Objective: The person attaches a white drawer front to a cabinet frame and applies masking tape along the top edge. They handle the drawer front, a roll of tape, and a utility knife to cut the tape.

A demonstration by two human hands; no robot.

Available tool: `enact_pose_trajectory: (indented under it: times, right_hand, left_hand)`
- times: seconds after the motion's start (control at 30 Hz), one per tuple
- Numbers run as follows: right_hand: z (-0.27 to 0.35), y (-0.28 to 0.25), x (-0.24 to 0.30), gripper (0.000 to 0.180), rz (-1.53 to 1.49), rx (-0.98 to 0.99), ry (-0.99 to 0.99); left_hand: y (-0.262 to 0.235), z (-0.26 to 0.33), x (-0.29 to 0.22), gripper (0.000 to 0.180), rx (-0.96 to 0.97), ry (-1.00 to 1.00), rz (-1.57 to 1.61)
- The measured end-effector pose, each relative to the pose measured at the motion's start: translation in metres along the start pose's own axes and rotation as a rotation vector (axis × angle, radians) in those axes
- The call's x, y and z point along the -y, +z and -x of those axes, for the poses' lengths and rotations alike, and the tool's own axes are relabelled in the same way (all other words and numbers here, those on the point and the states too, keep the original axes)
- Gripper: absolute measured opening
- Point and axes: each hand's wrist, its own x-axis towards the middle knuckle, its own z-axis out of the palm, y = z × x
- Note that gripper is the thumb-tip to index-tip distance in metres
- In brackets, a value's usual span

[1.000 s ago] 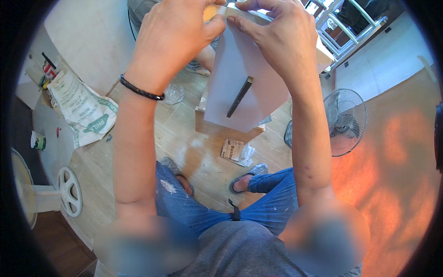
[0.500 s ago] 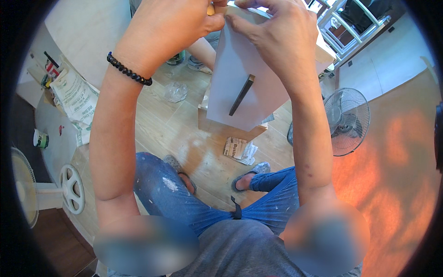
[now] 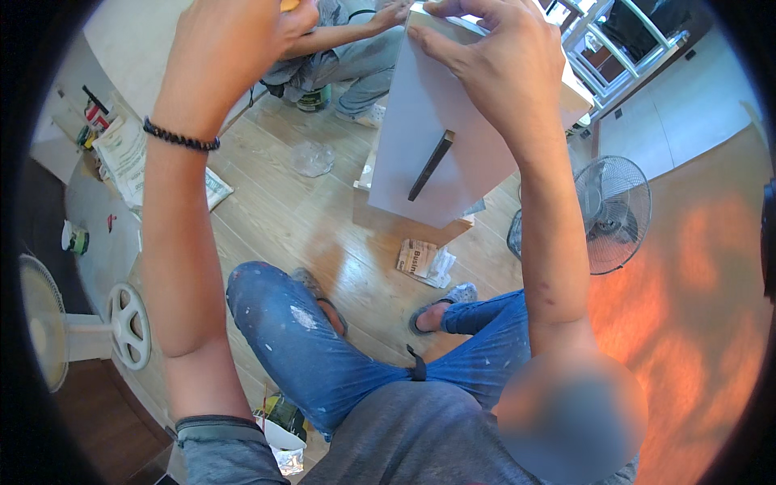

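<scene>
Swung upper left, left hand (image 3: 233, 40) clasps a yellow piece (image 3: 288, 4) (mostly cropped); right hand (image 3: 505, 50) pinches white cabinet (image 3: 436, 105): slipping might tip it.

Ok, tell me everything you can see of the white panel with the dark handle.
The white panel looks flat, smooth and matte, with straight edges and a shadow across its face. One dark, straight bar handle is fixed to it, slanting in the view. It sits beyond the person's feet, its lower edge set askew. The right hand touches its top edge; its upper end is partly hidden, its material uncertain.
</scene>
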Motion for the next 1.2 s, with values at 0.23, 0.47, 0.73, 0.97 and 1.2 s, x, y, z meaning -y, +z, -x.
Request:
enact_pose_trajectory:
  times: [0.23, 0.47, 0.73, 0.97, 1.2]
  right_hand:
    - [-0.008, -0.001, 0.010, 0.024, -0.119, 0.066, 0.173]
    - [-0.010, 0.012, 0.010, 0.028, -0.123, -0.036, 0.143]
    - [-0.003, -0.005, -0.006, 0.021, 0.088, -0.107, -0.243]
    - [0.055, -0.043, -0.075, 0.031, 0.087, -0.256, 0.023]
    - [0.086, -0.073, -0.097, 0.021, -0.525, -0.092, 0.453]
  left_hand:
    - [0.045, 0.071, 0.011, 0.023, 0.068, -0.305, 0.228]
    - [0.100, 0.146, -0.016, 0.023, 0.254, -0.538, 0.451]
    - [0.123, 0.177, -0.025, 0.026, 0.326, -0.537, 0.553]
    - [0.111, 0.171, -0.032, 0.026, 0.397, -0.561, 0.569]
    - [0.113, 0.176, -0.035, 0.025, 0.419, -0.506, 0.504]
